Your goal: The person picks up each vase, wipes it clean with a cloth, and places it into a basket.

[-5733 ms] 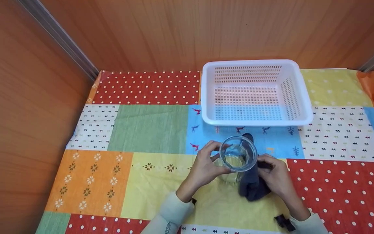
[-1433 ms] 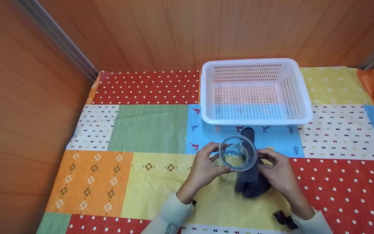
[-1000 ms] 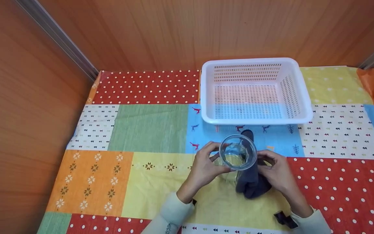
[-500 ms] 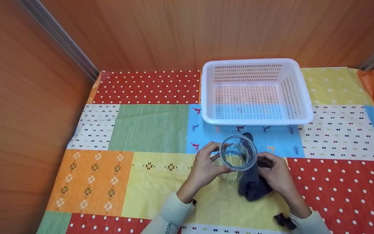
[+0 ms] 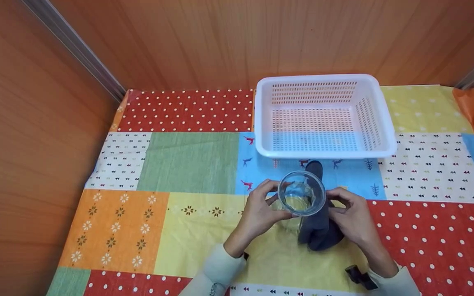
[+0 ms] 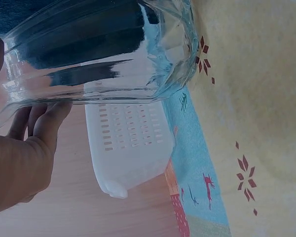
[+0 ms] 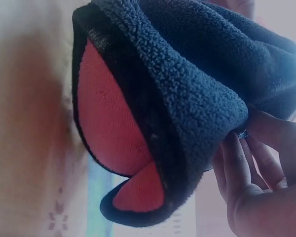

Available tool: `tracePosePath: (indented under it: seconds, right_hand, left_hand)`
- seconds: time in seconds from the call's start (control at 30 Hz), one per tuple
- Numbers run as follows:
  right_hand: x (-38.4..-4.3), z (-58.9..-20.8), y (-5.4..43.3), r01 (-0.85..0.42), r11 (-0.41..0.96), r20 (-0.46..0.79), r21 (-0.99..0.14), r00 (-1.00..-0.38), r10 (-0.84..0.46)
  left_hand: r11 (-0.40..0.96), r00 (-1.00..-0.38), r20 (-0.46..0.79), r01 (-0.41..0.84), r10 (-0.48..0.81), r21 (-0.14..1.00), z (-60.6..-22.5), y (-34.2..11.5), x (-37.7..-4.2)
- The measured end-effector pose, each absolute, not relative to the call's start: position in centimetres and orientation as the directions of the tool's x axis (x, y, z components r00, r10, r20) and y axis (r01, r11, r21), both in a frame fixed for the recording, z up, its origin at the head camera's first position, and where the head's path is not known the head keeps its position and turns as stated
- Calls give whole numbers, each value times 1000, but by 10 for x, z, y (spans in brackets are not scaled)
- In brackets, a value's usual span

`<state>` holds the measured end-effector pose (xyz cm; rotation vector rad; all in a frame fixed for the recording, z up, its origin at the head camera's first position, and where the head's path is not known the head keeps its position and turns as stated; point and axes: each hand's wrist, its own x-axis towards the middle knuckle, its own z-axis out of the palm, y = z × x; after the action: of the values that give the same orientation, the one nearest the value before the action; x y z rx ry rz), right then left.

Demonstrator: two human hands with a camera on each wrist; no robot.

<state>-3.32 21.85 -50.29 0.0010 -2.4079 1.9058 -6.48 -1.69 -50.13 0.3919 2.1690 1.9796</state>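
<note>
A clear glass jar [image 5: 296,224] stands upright near the front, its round mouth facing up. My left hand [image 5: 259,207] holds it near the rim from the left, thumb in front and fingers behind; the left wrist view shows the thumb and fingers on the glass [image 6: 103,59]. Against the jar's right side my right hand [image 5: 352,213] pinches a dark grey fleecy cloth [image 5: 317,230]. Up close in the right wrist view, the cloth [image 7: 202,89] hangs in folds, with a pinkish-red underside and a black border. Part of the cloth shows dark through the glass.
Behind the jar sits a white perforated plastic basket [image 5: 325,154] with nothing in it. A patchwork-patterned tablecloth [image 5: 196,162] covers the table. Wood-grain panels [image 5: 228,45] rise at the back and the left.
The right hand and the cloth shift slightly back and forth along the jar's side; just now they sit a little farther from the body than half a second ago. Left hand and jar stay put.
</note>
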Motion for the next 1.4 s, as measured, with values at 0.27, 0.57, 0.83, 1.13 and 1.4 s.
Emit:
tracePosePath:
  seconds: [0.27, 0.57, 0.83, 1.13, 1.4]
  right_hand:
    - [-34, -502, 220, -53, 247, 64, -968, -997, 38]
    - [-33, -508, 222, -69, 263, 80, -962, -996, 31]
    - [-33, -521, 224, -67, 276, 80, -959, -996, 36]
    - [-35, -531, 227, 2, 330, 14, -944, -999, 45]
    - [-32, -525, 224, -37, 345, 56, -938, -997, 44]
  left_hand:
    - [80, -950, 42, 71, 310, 994, -501, -16, -64]
    - [74, -951, 41, 67, 306, 995, -501, -15, -64]
    - [60, -952, 45, 66, 301, 996, -500, -15, -64]
    - [65, -950, 45, 68, 310, 996, -501, -15, -65]
    - [65, -951, 50, 73, 306, 995, -501, -15, -64]
